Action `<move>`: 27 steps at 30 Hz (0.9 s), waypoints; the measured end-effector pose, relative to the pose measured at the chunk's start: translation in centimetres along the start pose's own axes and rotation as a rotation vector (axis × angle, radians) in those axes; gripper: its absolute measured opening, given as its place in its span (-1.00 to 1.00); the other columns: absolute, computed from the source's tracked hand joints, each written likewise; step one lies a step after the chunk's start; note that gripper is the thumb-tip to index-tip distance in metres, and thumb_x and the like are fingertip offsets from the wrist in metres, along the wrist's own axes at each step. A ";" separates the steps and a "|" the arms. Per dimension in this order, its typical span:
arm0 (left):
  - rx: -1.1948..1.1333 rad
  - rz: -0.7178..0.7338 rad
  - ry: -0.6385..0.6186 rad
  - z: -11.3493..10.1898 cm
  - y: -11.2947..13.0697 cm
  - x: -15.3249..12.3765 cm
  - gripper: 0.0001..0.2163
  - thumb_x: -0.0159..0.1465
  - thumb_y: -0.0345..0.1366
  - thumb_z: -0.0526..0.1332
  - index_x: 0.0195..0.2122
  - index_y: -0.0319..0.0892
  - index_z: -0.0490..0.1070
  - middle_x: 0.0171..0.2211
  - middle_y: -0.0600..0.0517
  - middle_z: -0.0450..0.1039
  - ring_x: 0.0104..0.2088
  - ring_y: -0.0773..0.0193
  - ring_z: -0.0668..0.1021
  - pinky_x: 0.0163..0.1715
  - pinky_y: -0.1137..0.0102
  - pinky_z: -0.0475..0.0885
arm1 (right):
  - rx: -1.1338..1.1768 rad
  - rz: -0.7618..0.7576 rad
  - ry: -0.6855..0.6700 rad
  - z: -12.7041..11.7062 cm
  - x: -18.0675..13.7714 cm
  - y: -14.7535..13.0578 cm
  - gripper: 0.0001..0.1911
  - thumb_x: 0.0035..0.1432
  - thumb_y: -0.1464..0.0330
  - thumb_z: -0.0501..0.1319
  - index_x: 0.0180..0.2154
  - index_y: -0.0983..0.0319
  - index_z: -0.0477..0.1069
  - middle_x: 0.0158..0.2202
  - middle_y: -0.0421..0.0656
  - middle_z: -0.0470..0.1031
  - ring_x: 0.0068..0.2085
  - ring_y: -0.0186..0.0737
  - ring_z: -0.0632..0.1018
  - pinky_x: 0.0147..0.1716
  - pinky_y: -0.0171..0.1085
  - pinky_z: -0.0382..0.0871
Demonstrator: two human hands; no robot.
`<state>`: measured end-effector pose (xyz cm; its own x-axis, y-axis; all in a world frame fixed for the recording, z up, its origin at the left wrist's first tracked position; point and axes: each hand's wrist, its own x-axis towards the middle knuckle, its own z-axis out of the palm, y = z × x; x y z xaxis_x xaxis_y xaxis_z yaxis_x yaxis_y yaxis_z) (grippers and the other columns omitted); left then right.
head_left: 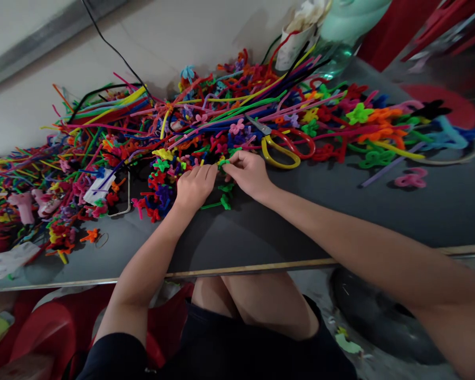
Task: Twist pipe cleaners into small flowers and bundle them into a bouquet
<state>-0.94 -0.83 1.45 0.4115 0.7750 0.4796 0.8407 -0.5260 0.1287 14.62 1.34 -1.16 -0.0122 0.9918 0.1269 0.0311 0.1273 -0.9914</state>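
My left hand (197, 186) and my right hand (248, 173) meet over the table's middle, close to the piled pipe cleaners. Between the fingertips is a small green pipe-cleaner piece (222, 162) with a bit of yellow; its full shape is hidden. The right thumb and forefinger pinch it, and the left fingers are curled at its other side. Just below lie green pipe-cleaner pieces (225, 201). Left of my left hand sit blue and red pipe-cleaner flowers (164, 196). Scissors (281, 150) with yellow and red handles lie right of my right hand, blades on the pile.
A long heap of coloured pipe cleaners (114, 108) runs along the wall. A phone-like frame (121, 212) and white paper (100, 187) lie at left. A paper cup (295, 45) and a green-tinted bottle (336, 55) stand behind. The table's front edge (245, 268) crosses above my lap.
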 end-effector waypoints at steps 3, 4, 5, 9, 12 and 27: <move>0.036 0.018 -0.027 0.0 0.0 0.1 -0.69 0.39 -0.30 -0.04 -0.26 -0.20 0.50 -0.37 -0.11 0.53 -0.33 0.22 0.55 -0.41 0.40 0.33 | 0.008 0.005 -0.002 0.0 0.0 0.0 -0.76 -0.04 0.32 0.32 -0.55 0.19 0.27 -0.64 -0.24 0.40 -0.62 -0.31 0.45 -0.61 -0.28 0.35; 0.042 0.032 -0.032 -0.1 0.0 0.1 -0.68 0.39 -0.32 -0.05 -0.27 -0.20 0.50 -0.39 -0.11 0.52 -0.34 0.22 0.55 -0.40 0.39 0.34 | 0.008 -0.006 -0.016 0.0 0.0 0.0 -0.76 -0.05 0.30 0.33 -0.55 0.19 0.27 -0.65 -0.25 0.40 -0.62 -0.31 0.45 -0.61 -0.28 0.35; 0.042 0.050 -0.035 -0.1 0.0 0.1 -0.68 0.39 -0.33 -0.06 -0.27 -0.20 0.50 -0.41 -0.10 0.51 -0.34 0.22 0.54 -0.39 0.38 0.34 | 0.010 -0.019 -0.035 0.0 0.1 0.1 -0.75 -0.05 0.28 0.33 -0.55 0.19 0.28 -0.65 -0.25 0.40 -0.62 -0.31 0.46 -0.60 -0.28 0.35; 0.008 0.102 -0.025 -0.2 -0.3 0.1 -0.68 0.39 -0.33 -0.05 -0.34 -0.20 0.48 -0.49 -0.08 0.46 -0.37 0.24 0.51 -0.36 0.37 0.35 | 0.033 -0.038 -0.088 -0.1 0.1 0.3 -0.74 -0.04 0.22 0.34 -0.51 0.19 0.30 -0.61 -0.23 0.43 -0.57 -0.29 0.49 -0.57 -0.26 0.38; 0.026 0.132 -0.004 0.0 -0.4 0.0 -0.68 0.39 -0.32 -0.05 -0.36 -0.21 0.48 -0.50 -0.07 0.47 -0.39 0.25 0.52 -0.37 0.37 0.34 | 0.031 -0.028 -0.086 0.0 0.2 0.3 -0.74 -0.02 0.23 0.34 -0.51 0.19 0.30 -0.60 -0.22 0.43 -0.58 -0.28 0.49 -0.57 -0.26 0.39; -0.237 -0.156 0.198 1.4 -0.3 -0.2 -0.81 0.30 -0.20 0.18 -0.28 -0.14 0.55 -0.34 -0.01 0.61 -0.31 0.26 0.61 -0.34 0.41 0.45 | -0.352 -0.355 0.001 -0.8 -0.6 -1.2 -0.79 0.06 0.41 0.22 -0.24 0.20 0.58 -0.28 -0.13 0.62 -0.33 -0.21 0.57 -0.29 -0.21 0.47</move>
<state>-0.82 -0.34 0.06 0.1886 0.7815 0.5946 0.7733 -0.4915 0.4006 15.42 0.56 -0.06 -0.0822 0.8868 0.4549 0.3606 0.4519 -0.8159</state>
